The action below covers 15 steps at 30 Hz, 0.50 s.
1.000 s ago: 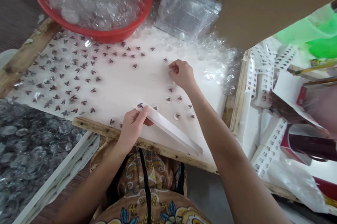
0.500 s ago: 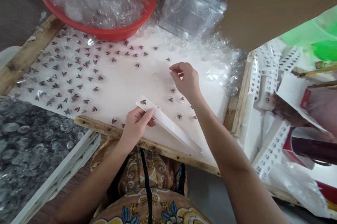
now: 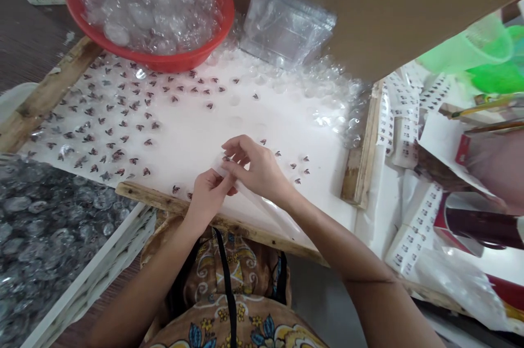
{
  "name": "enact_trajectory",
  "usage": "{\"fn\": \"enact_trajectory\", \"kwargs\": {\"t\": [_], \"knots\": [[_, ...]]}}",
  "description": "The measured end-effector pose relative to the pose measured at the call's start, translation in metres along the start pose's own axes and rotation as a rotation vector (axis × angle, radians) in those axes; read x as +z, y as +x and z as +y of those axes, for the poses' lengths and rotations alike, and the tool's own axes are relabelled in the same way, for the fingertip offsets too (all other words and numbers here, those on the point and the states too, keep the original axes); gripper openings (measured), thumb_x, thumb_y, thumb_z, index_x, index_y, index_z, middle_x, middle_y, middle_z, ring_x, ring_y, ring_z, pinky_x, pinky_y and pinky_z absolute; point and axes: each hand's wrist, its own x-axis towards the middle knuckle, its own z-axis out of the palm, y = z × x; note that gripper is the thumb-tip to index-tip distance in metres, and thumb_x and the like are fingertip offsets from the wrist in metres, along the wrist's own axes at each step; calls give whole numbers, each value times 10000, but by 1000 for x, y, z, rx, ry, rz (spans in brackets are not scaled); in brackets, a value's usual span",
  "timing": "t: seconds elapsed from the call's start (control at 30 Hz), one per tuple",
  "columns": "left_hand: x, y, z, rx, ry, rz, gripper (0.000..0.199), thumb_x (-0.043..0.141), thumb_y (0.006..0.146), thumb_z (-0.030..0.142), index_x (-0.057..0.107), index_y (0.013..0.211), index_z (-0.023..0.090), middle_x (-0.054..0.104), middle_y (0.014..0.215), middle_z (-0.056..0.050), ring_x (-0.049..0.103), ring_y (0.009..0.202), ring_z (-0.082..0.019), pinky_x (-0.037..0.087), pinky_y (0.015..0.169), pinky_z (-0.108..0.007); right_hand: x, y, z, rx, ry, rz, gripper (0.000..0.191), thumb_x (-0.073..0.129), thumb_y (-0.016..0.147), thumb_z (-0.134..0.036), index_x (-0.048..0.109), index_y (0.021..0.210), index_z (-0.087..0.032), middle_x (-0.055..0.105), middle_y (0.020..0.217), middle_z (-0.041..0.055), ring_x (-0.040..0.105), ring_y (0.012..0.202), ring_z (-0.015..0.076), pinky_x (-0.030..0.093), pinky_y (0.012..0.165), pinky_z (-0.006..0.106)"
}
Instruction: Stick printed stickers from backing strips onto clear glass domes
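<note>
My left hand [image 3: 213,190] pinches the end of a white sticker strip [image 3: 270,211], which trails to the lower right over the white work surface [image 3: 188,141]. Fingers of my right hand [image 3: 254,165] are closed at that same end, right over a small dark printed sticker [image 3: 226,159]. Whether they also hold a clear piece is too small to tell. Many clear round pieces with dark printed stickers [image 3: 123,124] lie on the left part of the surface, and several more are right of my hands. Plain clear round pieces [image 3: 331,91] are scattered at the back right.
A red basin [image 3: 196,59] of clear pieces stands at the back left, beside clear plastic bags [image 3: 286,26]. Wooden strips [image 3: 360,168] edge the surface. A white crate [image 3: 90,277] of clear pieces is at lower left. Sticker rolls [image 3: 417,222] and a dark cup [image 3: 483,225] lie right.
My right hand has moved down and left from above the surface to the strip's end at my left hand. My left hand keeps its pinch. The view has shifted slightly.
</note>
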Motion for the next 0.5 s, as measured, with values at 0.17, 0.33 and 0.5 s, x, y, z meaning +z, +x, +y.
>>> {"fn": "enact_trajectory", "kwargs": {"t": [0.17, 0.33, 0.5], "knots": [[1, 0, -1, -18, 9, -27, 352, 700, 737, 486, 644, 597, 168, 656, 531, -24, 636, 530, -170, 474, 541, -263, -4, 1, -2, 33, 56, 48, 60, 639, 814, -215, 637, 873, -206, 683, 785, 1, 619, 710, 130, 505, 677, 285], [1, 1, -2, 0, -18, -4, 298, 680, 747, 422, 660, 576, 178, 661, 525, -21, 626, 509, -161, 484, 544, -264, -6, 1, -4, 64, 69, 80, 46, 661, 796, -218, 634, 834, -215, 698, 773, -12, 634, 711, 131, 508, 692, 293], [1, 1, 1, 9, -7, 7, 297, 663, 762, 374, 671, 535, 182, 666, 519, -30, 624, 511, -158, 487, 551, -260, -6, -3, 2, 131, 148, 52, 59, 661, 807, -266, 636, 809, -212, 692, 760, -6, 633, 691, 137, 513, 667, 303]]}}
